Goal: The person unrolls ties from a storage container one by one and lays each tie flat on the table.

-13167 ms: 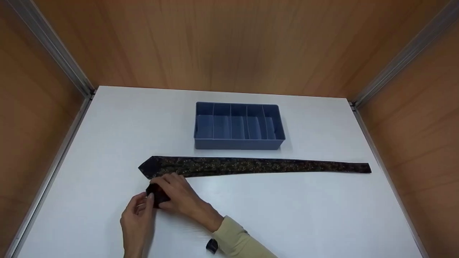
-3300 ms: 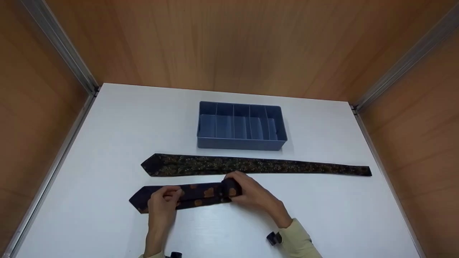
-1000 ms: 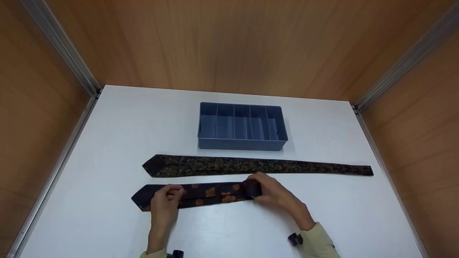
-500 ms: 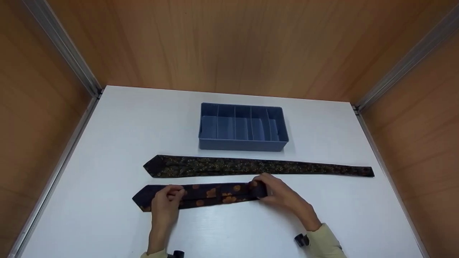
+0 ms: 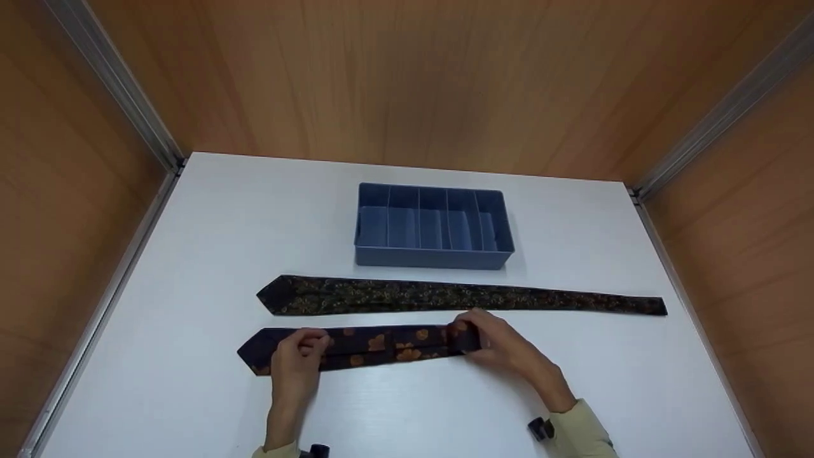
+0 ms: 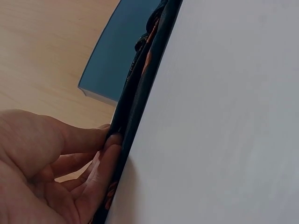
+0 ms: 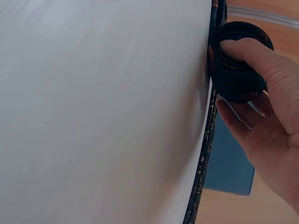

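A dark navy necktie (image 5: 375, 346) with orange flowers lies across the near part of the table, its pointed wide end to the left. My left hand (image 5: 296, 362) pinches it near that end, thumb and fingertips at the fabric in the left wrist view. The narrower end is wound into a roll (image 7: 240, 63), which my right hand (image 5: 505, 346) grips with the thumb pressed on its side. Parallel and just beyond lies a second necktie (image 5: 420, 296), dark with a small gold-green pattern, stretched out flat.
Behind the ties stands a blue box (image 5: 434, 257) with several narrow compartments. Wooden panels (image 5: 407, 83) with metal corner rails enclose the white table (image 5: 210, 242) at the back and both sides. A small black device (image 5: 540, 429) sits at the right cuff.
My right hand has moved a little to the right with the roll, and more of the navy necktie lies unrolled flat. My left hand stays at the wide end. The patterned necktie lies unchanged.
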`<state>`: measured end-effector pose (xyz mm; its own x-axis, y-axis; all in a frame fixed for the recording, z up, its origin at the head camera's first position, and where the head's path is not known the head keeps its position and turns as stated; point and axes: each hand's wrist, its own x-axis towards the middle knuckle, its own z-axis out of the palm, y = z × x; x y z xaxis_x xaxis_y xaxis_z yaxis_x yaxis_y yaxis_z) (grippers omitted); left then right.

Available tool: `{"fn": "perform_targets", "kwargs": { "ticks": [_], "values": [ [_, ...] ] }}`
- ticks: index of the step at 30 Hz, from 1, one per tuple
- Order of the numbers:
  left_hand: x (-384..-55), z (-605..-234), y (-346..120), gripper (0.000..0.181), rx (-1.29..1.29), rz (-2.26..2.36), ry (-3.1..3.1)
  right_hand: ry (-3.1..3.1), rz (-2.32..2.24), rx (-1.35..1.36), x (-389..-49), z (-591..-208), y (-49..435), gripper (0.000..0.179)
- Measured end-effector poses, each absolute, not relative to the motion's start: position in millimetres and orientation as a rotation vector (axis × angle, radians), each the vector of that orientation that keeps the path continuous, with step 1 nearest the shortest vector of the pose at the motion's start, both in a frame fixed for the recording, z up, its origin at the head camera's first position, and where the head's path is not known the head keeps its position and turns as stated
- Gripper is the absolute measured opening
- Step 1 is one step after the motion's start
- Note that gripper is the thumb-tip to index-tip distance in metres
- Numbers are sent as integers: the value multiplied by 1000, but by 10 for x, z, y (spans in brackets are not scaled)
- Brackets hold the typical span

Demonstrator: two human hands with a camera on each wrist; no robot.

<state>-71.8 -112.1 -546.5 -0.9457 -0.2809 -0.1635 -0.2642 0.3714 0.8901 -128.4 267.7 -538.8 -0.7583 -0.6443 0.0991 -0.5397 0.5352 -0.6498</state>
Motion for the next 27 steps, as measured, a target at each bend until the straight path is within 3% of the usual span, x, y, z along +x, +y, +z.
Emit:
{"fn": "perform_targets", "kwargs": {
  "ticks": [27],
  "values": [
    [-715, -5437, -1105, 8, 449, -1604, -2637, 2618, -1018, -821, -1240, -5377, 2891, 53]
  ]
}}
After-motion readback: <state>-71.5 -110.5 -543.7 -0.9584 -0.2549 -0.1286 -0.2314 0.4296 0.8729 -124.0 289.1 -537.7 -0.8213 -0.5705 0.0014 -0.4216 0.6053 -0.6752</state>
